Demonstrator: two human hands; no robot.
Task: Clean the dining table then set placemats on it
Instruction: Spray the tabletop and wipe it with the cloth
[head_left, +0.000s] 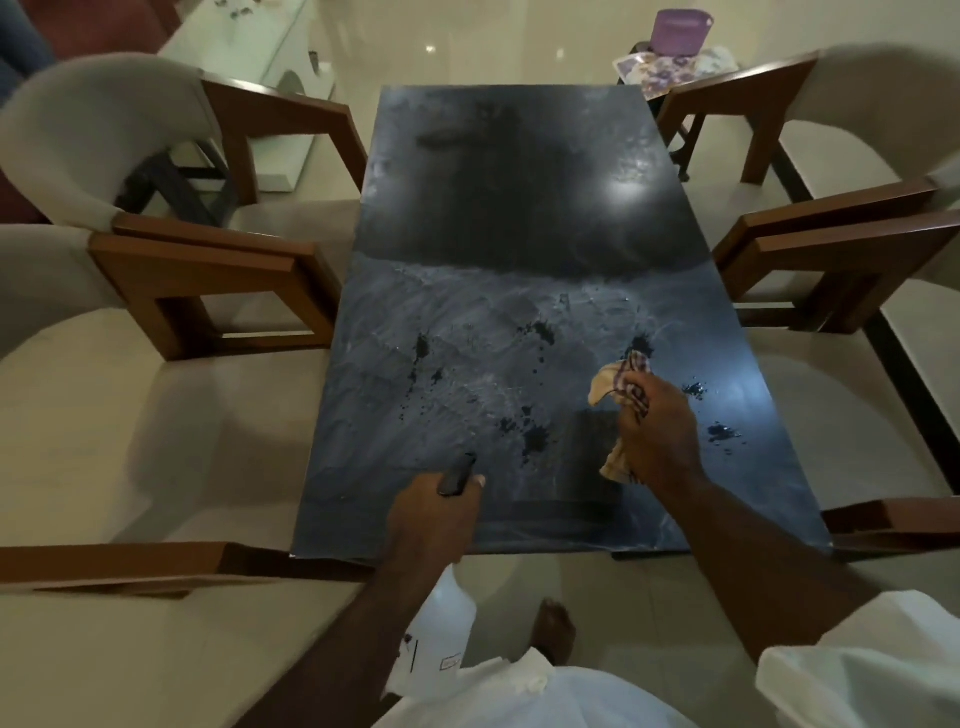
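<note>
The dark dining table (519, 218) is smeared, with wet dark droplets and splashes across its near half. My left hand (431, 512) grips a white spray bottle (441, 631) by its black trigger head, at the table's near edge; the bottle body hangs below the tabletop. My right hand (657, 431) holds a crumpled beige patterned cloth (621, 387) just above or on the near right part of the table. Floral placemats (675, 67) lie on a small stand beyond the table's far right corner.
Cream upholstered chairs with brown wooden arms (208, 275) (831, 249) flank both long sides. A purple container (680, 31) sits on the placemats. A white cabinet (260, 47) stands far left. My bare foot (556, 629) shows below the table edge on the glossy tiled floor.
</note>
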